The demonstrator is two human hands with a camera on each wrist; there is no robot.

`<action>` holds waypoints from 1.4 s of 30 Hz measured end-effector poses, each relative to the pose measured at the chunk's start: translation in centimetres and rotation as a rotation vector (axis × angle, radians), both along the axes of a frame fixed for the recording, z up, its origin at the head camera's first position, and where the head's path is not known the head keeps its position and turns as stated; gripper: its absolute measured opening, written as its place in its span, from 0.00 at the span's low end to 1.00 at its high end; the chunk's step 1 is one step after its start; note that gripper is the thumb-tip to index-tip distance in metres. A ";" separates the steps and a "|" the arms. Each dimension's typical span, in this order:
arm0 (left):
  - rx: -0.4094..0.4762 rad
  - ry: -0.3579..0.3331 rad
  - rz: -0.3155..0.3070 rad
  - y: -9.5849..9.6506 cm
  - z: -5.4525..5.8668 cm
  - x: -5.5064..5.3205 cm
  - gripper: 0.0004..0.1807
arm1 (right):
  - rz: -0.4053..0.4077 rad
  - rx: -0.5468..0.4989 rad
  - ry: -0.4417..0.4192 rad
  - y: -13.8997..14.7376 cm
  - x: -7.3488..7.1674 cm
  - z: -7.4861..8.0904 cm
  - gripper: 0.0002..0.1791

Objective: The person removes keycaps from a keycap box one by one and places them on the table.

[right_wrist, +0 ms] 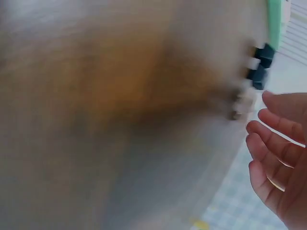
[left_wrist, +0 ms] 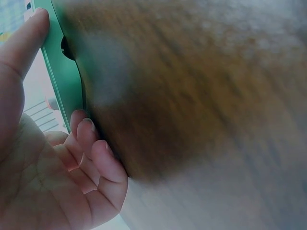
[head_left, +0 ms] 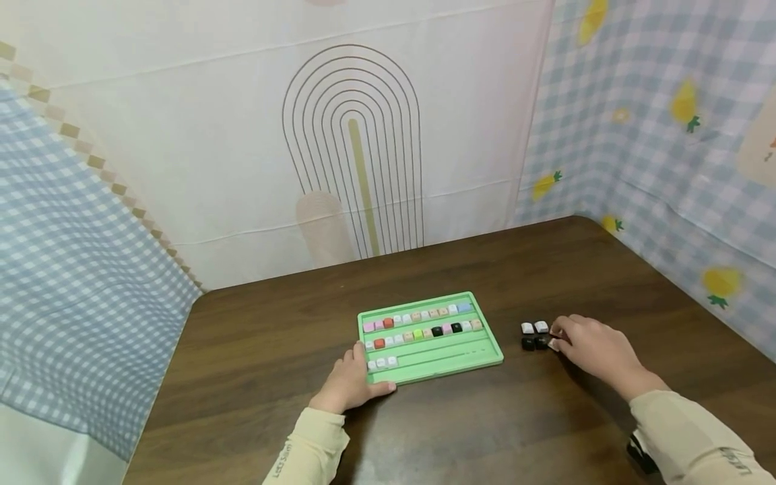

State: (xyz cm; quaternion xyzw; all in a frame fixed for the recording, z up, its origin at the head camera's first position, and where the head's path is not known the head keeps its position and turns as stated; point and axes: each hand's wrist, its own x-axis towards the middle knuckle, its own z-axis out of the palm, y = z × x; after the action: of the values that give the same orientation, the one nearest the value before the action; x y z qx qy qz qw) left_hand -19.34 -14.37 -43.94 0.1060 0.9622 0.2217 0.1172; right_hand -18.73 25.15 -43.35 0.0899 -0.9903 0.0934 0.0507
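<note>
A light-green tray [head_left: 445,367] with rows of small keycaps lies on the table. My left hand [head_left: 350,380] grips its near left corner, thumb along the front edge and fingers at the left side. The left wrist view shows the curled fingers [left_wrist: 108,160] against the green edge. Right of the tray, my right hand [head_left: 597,347] reaches to a small group of loose keycaps. Its fingertips are at a whitish keycap [head_left: 554,344], beside white keycaps [head_left: 527,328] and black keycaps [head_left: 529,343]. In the right wrist view, thumb and fingers [right_wrist: 268,143] stand apart, near the blurred keycaps.
Two tray rows bear mixed keycaps, including a red keycap [head_left: 389,323] and a blue keycap [head_left: 463,308]; the third has three white keycaps [head_left: 380,363] at its left. Patterned cloth [head_left: 242,168] hangs behind and beside the brown table [head_left: 273,323]. A black object [head_left: 641,455] sits under the right sleeve.
</note>
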 end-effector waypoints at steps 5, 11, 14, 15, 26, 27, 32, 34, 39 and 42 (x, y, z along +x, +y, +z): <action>-0.001 -0.009 0.006 0.0 0.0 0.0 0.55 | 0.058 -0.009 0.074 -2.8 -0.6 0.8 0.08; 0.014 -0.025 0.002 0.0 -0.4 0.1 0.55 | 0.171 -0.036 0.135 -9.1 -1.4 0.3 0.09; 0.012 -0.039 0.006 0.0 -0.9 0.1 0.55 | 0.235 -0.030 0.147 -12.3 -1.7 -0.2 0.09; 0.009 -0.042 0.009 0.0 -1.0 0.2 0.56 | 0.252 -0.025 0.148 -13.4 -1.8 -0.3 0.09; 0.011 -0.011 -0.019 -0.2 -1.6 0.2 0.51 | 0.432 -0.013 0.109 -21.1 -2.3 -1.6 0.08; 0.014 -0.012 -0.020 -0.2 -1.6 0.2 0.50 | 0.444 -0.006 0.113 -21.5 -2.3 -1.7 0.08; 0.020 -0.015 -0.024 -0.1 -1.5 0.1 0.49 | 0.460 0.018 0.121 -22.8 -2.2 -2.0 0.07; 0.017 -0.005 -0.026 -0.1 -1.4 0.1 0.48 | 0.454 0.028 0.140 -23.0 -2.2 -2.1 0.06; -0.008 0.018 -0.031 -0.1 -1.1 -0.2 0.52 | 0.437 0.039 0.194 -23.3 -2.3 -1.9 0.04; -0.019 0.032 -0.031 -0.1 -0.8 -0.3 0.54 | 0.424 0.035 0.196 -23.5 -2.5 -1.8 0.04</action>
State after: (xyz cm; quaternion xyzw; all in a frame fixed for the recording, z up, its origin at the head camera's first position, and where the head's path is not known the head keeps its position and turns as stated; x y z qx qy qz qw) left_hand -19.68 -14.50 -44.73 0.1232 0.9643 0.2091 0.1060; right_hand -21.26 1.65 -45.12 0.3056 -0.9410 0.0755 0.1242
